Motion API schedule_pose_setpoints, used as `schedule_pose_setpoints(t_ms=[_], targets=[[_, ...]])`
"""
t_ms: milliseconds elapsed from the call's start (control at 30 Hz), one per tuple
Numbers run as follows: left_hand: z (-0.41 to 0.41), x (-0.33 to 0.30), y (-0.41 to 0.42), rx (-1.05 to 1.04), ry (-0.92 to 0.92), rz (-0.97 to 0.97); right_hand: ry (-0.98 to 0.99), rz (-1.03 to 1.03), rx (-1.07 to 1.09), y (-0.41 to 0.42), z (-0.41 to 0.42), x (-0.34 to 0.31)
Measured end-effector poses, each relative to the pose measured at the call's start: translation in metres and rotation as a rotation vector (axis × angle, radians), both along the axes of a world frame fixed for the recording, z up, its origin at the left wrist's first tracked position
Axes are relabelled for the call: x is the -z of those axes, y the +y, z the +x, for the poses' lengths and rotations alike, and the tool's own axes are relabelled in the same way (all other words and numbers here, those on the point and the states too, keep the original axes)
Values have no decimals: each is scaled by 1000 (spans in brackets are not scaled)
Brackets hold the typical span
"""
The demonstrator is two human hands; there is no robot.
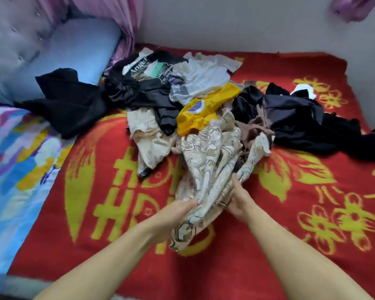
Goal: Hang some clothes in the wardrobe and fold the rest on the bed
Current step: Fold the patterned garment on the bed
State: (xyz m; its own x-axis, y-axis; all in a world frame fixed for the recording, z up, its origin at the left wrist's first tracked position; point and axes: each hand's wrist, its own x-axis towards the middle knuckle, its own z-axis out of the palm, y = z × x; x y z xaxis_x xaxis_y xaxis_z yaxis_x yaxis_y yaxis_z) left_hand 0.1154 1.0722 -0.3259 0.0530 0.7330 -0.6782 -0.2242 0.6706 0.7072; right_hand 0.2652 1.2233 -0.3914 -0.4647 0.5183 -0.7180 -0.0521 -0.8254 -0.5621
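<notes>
Clothes: an unsorted pile of crumpled garments (204, 100) lay across the middle of the bed, on a red woven blanket with yellow motifs (301, 245). Nearest the person was a cream patterned garment of thin, soft fabric (212, 161), bunched and twisted, its far end overlapped by a yellow garment with a purple patch (204, 109). Black garments lay to either side; a white one lay behind.

Left hand (178, 211): fingers curled into the cream fabric at its near left edge. Right hand (239, 198): fingers gripping a fold on the near right side. Both held the same garment, hands apart. No wardrobe or hanger in view.

Judgement: step in hand was drawing this garment free for folding or hanging. To do it well, lift upward and toward the body so the yellow piece slides off rather than drags along. Then shake once, find a hem or shoulder seams, and spread flat on the bare blanket in front before folding. Thin cloth will likely twist; regrip at corners.
</notes>
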Motion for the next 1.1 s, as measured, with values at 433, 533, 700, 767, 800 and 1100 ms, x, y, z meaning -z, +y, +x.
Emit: schedule_pose_setpoints(t_ms=[433,533,700,767,800,1100], targets=[[-52,-8,-7,31,620,-101,-357,717,-1009,-99,-29,-66],[-29,-5,-3,134,436,-265,-405,888,-1358,-126,-34,-75],[-16,9,-15,-471,71,-251,-345,635,-1594,-125,-26,-96],[-28,-9,-16,-591,-166,-162,-356,394,-1517,-109,-13,-99],[-36,-22,-16,-577,-236,-100,-402,355,-1468,-98,-7,-98],[-95,-140,-11,-105,-145,179,-679,1230,-916,-29,-35,-148]])
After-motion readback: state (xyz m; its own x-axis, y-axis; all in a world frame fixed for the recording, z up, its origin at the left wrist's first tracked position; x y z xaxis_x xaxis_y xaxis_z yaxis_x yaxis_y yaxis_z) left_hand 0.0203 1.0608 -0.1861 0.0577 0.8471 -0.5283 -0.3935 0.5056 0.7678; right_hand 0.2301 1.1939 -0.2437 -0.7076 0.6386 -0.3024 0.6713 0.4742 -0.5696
